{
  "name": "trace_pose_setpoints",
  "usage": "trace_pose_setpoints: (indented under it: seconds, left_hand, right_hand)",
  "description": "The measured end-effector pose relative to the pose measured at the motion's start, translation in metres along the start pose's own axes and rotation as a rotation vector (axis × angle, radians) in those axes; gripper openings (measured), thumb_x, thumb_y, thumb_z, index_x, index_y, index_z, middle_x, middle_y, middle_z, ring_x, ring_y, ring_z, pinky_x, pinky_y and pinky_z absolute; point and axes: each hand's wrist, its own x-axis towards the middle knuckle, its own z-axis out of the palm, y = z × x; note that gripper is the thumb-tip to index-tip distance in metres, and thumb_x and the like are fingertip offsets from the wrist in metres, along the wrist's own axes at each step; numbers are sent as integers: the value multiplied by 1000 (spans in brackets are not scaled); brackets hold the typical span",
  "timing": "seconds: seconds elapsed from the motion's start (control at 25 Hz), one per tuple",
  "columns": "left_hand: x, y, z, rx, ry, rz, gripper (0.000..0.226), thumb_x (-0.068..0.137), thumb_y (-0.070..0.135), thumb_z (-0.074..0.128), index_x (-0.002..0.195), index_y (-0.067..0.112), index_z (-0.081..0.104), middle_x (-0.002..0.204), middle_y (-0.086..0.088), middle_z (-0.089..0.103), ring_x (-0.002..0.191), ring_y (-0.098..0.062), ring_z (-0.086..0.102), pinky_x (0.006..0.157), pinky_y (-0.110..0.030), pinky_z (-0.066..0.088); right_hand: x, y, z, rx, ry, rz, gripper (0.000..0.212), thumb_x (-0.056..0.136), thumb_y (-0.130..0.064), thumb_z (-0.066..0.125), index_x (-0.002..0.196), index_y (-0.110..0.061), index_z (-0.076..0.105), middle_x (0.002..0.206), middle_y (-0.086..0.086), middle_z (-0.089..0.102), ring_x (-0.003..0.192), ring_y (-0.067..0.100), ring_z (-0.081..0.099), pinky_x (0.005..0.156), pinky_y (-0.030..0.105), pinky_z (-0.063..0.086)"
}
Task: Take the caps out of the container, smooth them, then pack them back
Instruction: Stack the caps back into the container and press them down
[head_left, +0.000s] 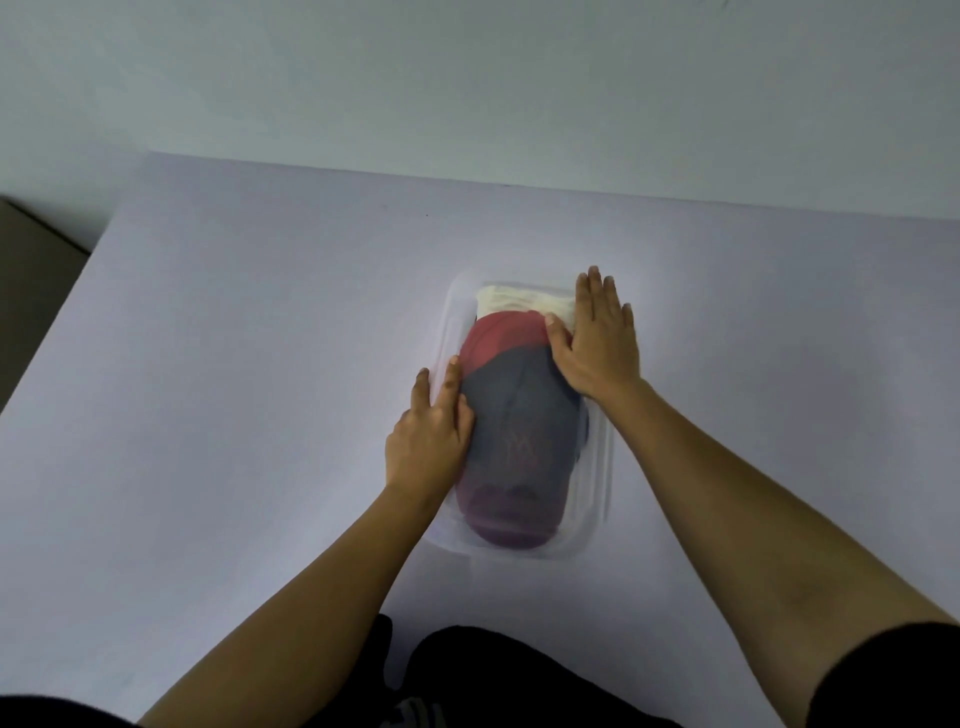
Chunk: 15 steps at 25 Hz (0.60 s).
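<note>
Your single head camera looked forward and steeply down from above the worktop (208, 364), close enough that both forearms filled the lower frame; beyond your left hand (428, 434) and right hand (602, 343) rose the wall.

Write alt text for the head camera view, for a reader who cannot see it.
Both hands rest flat on a clear plastic container of stacked caps on a pale table: left hand at its left edge, right hand at the far right. A dark grey cap lies on top, with a red cap and a cream cap showing beyond it.
</note>
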Motion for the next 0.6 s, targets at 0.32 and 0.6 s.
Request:
trace_pose_setpoints:
  seconds: [0.32, 0.6]
  left_hand:
    - [3, 0, 2, -4, 5, 3, 51, 100, 38, 29, 150, 29, 19, 155, -13, 27, 95, -35, 65, 78, -41, 55]
    - [2, -12, -8, -307, -108, 11, 54, 100, 41, 29, 150, 36, 9, 158, -6, 21, 134, -33, 41, 106, -45, 37]
  right_hand:
    - [3, 2, 6, 24, 0, 12, 70, 96, -48, 29, 149, -12, 0, 159, 6, -2, 147, 23, -2, 118, 40, 1]
    - [-53, -3, 1, 425, 170, 161, 63, 99, -38, 31, 149, -13, 1, 159, 5, 0, 147, 20, 1, 120, 45, 3]
